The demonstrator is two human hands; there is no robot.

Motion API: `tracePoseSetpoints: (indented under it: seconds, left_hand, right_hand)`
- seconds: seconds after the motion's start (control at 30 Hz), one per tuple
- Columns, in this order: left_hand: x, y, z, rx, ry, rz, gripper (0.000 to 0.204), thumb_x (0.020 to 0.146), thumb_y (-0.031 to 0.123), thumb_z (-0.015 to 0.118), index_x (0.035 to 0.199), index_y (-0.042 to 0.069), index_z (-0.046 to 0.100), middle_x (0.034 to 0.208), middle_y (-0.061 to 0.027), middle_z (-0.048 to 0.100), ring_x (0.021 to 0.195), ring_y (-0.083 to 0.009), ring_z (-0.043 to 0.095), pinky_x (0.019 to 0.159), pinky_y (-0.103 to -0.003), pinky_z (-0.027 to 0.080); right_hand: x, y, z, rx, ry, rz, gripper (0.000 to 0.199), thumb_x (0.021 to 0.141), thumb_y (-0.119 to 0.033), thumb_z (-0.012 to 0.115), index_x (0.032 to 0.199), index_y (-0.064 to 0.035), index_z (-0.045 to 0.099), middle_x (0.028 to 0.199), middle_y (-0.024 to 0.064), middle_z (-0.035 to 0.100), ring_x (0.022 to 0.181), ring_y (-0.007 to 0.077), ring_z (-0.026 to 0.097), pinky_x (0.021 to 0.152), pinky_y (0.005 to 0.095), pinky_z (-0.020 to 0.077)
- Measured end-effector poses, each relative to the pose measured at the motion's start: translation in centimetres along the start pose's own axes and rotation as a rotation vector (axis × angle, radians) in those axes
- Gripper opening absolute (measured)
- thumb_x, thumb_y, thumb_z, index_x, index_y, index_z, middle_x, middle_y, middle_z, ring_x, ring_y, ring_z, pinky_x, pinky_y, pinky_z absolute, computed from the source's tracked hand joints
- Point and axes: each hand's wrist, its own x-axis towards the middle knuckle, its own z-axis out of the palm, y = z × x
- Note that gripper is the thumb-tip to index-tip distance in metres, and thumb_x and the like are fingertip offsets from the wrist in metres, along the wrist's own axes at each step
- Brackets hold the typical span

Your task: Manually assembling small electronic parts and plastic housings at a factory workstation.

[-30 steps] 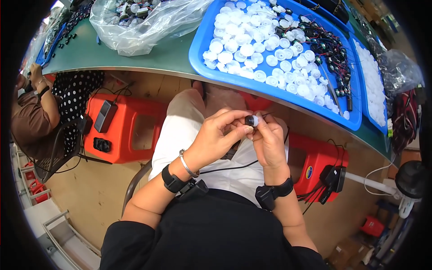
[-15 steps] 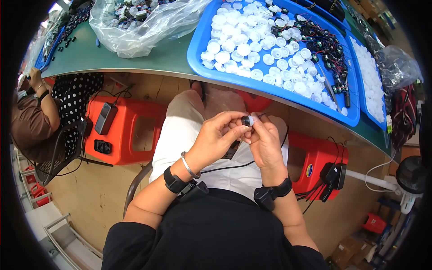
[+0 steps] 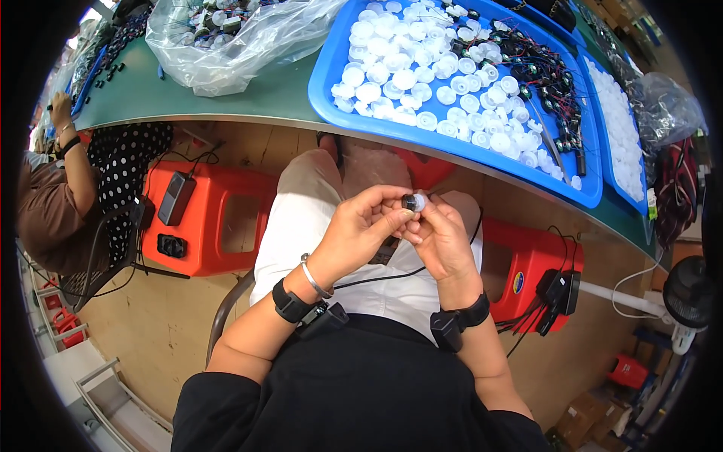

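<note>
Both forearms raised from the lower edge, bent at the elbows, meeting above the lap. Left hand (image 3: 360, 230) curled, fingers and thumb pinched together at the tips; right hand (image 3: 444, 239) cupped close against it, fingertips touching. Dark bands strapped on both wrists, sleeves pushed back.

Two blue plastic trays (image 3: 452, 143) upper right of the frame, dozens of white round plastic caps (image 3: 407, 79) inside, two clear plastic bags (image 3: 233, 45), two orange plastic stools (image 3: 218, 218), two black wristbands (image 3: 290, 305)
</note>
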Motion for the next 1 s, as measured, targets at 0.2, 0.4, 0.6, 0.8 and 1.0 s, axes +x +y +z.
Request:
tracePoseSetpoints:
  seconds: [0.2, 0.4, 0.6, 0.8, 1.0]
  left_hand:
    - [-0.2, 0.1, 0.2, -0.036, -0.016, -0.001, 0.028, 0.092, 0.003, 0.059, 0.119, -0.004, 0.055, 0.093, -0.006, 0.063, 0.08, -0.0089, 0.06, 0.071, -0.022, 0.051]
    - [-0.4, 0.5, 0.4, 0.011, -0.036, 0.026, 0.028, 0.092, 0.004, 0.06, 0.119, -0.003, 0.055, 0.095, -0.0067, 0.064, 0.086, -0.0111, 0.064, 0.072, -0.022, 0.051]
    - [-0.4, 0.0, 0.3, 0.053, -0.034, 0.011, 0.028, 0.092, 0.004, 0.06, 0.118, -0.003, 0.054, 0.096, -0.0067, 0.064, 0.086, -0.0111, 0.063, 0.073, -0.023, 0.052]
    - [-0.4, -0.4, 0.2, 0.078, 0.012, 0.0, 0.027, 0.092, 0.004, 0.06, 0.118, -0.004, 0.054, 0.095, -0.0069, 0.064, 0.083, -0.0103, 0.062, 0.071, -0.022, 0.051]
    - [-0.5, -0.2, 0.5, 0.036, -0.003, -0.011, 0.026, 0.092, 0.005, 0.059, 0.117, -0.004, 0.054, 0.094, -0.0073, 0.064, 0.084, -0.0106, 0.062, 0.071, -0.023, 0.051]
  right_hand:
    - [-0.2, -0.1, -0.1, -0.006, -0.02, 0.001, 0.017, 0.099, -0.017, 0.049, 0.092, -0.0018, 0.053, 0.082, 0.0034, 0.055, 0.068, 0.0081, 0.051, 0.057, 0.0218, 0.041]
    - [-0.4, -0.4, -0.2, -0.002, -0.096, 0.01, 0.019, 0.099, -0.02, 0.05, 0.096, -0.0019, 0.055, 0.084, 0.0029, 0.058, 0.069, 0.0071, 0.051, 0.058, 0.021, 0.0408]
    - [-0.4, -0.1, 0.1, -0.077, -0.042, -0.047, 0.02, 0.099, -0.021, 0.051, 0.096, -0.0019, 0.055, 0.082, 0.0025, 0.057, 0.068, 0.007, 0.049, 0.059, 0.0211, 0.0406]
    - [-0.3, 0.5, 0.3, -0.281, 0.047, -0.276, 0.021, 0.099, -0.024, 0.053, 0.098, -0.0022, 0.054, 0.081, 0.0014, 0.056, 0.068, 0.0073, 0.049, 0.06, 0.0217, 0.0401]
    - [-0.2, 0.6, -0.8, -0.098, -0.062, -0.142, 0.02, 0.1, -0.021, 0.049, 0.101, -0.0021, 0.056, 0.087, 0.0036, 0.059, 0.071, 0.0083, 0.05, 0.062, 0.0221, 0.0412]
